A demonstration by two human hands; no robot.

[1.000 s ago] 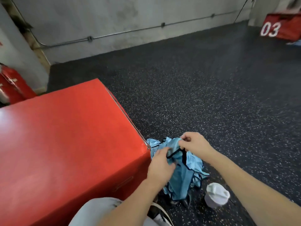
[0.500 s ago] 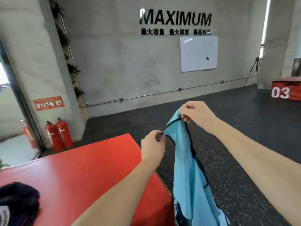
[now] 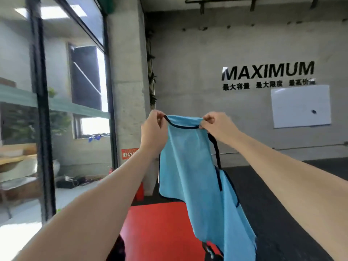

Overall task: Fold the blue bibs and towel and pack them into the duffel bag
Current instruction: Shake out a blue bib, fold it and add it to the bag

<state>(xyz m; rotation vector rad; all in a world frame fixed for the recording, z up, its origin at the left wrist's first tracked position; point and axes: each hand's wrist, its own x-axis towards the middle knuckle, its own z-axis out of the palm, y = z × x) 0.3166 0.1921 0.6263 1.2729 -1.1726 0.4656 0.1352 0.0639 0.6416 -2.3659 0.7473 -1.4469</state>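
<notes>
A light blue bib [image 3: 190, 166] with black trim hangs in the air in front of me, stretched at its top edge between both hands. My left hand [image 3: 153, 131] pinches the top left corner by the black neckline trim. My right hand [image 3: 216, 126] pinches the top right corner. The cloth drops down over the red box [image 3: 162, 228] and ends near the bottom of the view. A dark shape [image 3: 117, 247] sits on the red box by my left forearm; whether it is the duffel bag I cannot tell. No towel is in view.
A concrete pillar [image 3: 128, 91] stands straight ahead, with glass panels in black frames [image 3: 43, 110] to the left. The far wall carries black lettering and a whiteboard [image 3: 301, 106]. Dark speckled floor [image 3: 282, 232] lies to the right of the red box.
Both hands have lifted the bib from the floor pile up to chest height and pulled apart, spreading its top edge. My view has tilted up and swung left.
</notes>
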